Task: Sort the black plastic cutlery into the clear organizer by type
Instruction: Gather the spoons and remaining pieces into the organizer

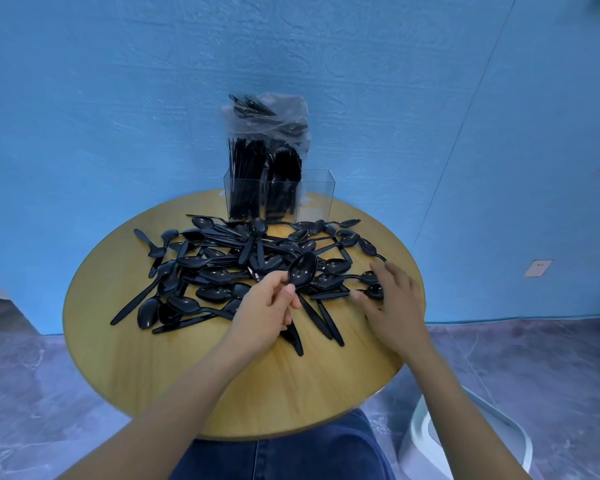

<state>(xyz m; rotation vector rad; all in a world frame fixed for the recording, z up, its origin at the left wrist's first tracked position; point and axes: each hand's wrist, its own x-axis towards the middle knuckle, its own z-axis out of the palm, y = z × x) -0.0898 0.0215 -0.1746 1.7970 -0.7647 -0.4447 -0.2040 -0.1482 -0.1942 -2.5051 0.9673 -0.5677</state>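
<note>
The plastic bag (274, 112) hides the organizer (278, 199) cutlery's tops.

Round yellow wood-grain counter (174, 368) is showing a smooth, satin finish. Black plastic spoons (222, 271) are looking glossy, catching light on their bowls. Clear hard-plastic organizer (317, 194) is reading smooth and transparent. Crinkled clear plastic film bag (284, 112) is glinting. Blue wall (118, 98) is appearing rough, matt. Grey marbled floor (32, 393) is looking polished.
</note>
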